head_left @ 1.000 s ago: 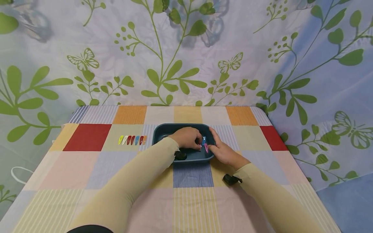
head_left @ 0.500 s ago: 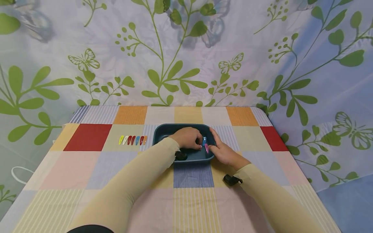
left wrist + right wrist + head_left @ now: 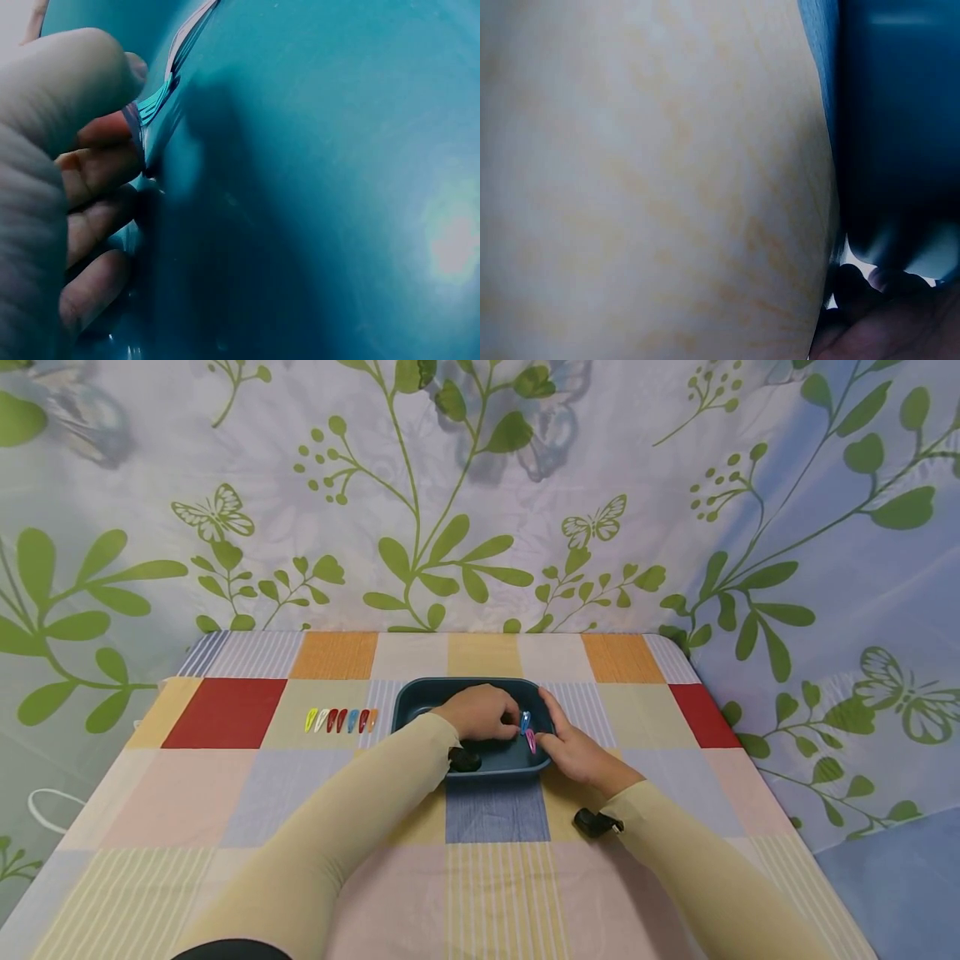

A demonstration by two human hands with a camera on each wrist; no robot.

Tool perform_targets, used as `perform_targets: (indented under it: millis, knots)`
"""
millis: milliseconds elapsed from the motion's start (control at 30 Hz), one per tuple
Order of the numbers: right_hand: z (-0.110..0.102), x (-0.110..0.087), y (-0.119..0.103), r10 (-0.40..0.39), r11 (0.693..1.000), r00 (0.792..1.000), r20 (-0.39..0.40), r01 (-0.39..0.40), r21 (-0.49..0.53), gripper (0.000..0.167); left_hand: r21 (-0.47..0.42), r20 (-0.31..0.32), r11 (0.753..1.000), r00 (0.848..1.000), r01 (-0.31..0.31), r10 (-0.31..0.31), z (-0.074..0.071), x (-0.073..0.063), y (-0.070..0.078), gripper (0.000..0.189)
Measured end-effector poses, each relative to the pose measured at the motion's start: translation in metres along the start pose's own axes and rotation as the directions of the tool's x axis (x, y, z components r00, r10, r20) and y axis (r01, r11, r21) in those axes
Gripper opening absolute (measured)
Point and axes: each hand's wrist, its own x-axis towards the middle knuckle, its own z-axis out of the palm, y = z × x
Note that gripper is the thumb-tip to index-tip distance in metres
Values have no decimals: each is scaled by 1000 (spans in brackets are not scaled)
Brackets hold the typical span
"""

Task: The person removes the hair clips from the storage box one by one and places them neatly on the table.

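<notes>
A dark blue tray (image 3: 495,774) stands on the table. My left hand (image 3: 480,714) reaches into it with bent fingers. In the left wrist view, a purplish hair clip (image 3: 135,127) shows at the thumb and index finger, which pinch it; most of it is hidden. Just beyond, a blue hair clip (image 3: 525,722) and a pink hair clip (image 3: 531,741) lie against the tray's right side. My right hand (image 3: 581,756) grips the tray's right end, thumb at the rim. In the right wrist view, only its dim fingers (image 3: 885,300) appear beside the tray wall.
Left of the tray, several hair clips lie side by side in a row, from a yellow clip (image 3: 311,720) to an orange clip (image 3: 372,720). A patchwork cloth (image 3: 495,877) covers the table. A leaf-patterned curtain (image 3: 480,485) hangs behind it.
My left fingers have shifted slightly within the tray, and the small pink bit at their tips no longer shows from above. My right hand and the tray have stayed put.
</notes>
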Motion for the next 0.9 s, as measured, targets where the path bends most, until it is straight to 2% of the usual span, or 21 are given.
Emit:
perform_targets:
  millis: [333, 567, 900]
  knots:
    - [1, 1, 3, -6, 1000, 1000, -3, 6, 18, 80, -7, -61, 1000, 998, -7, 6, 2, 0, -3, 17]
    - [0, 0, 1, 2, 999, 1000, 5, -2, 36, 80, -74, -105, 997, 994, 11, -19, 3, 0, -6, 16]
    - [-1, -1, -1, -10, 1000, 1000, 2, 10, 27, 79, -137, -117, 990, 992, 35, -51, 4, 2, -9, 19]
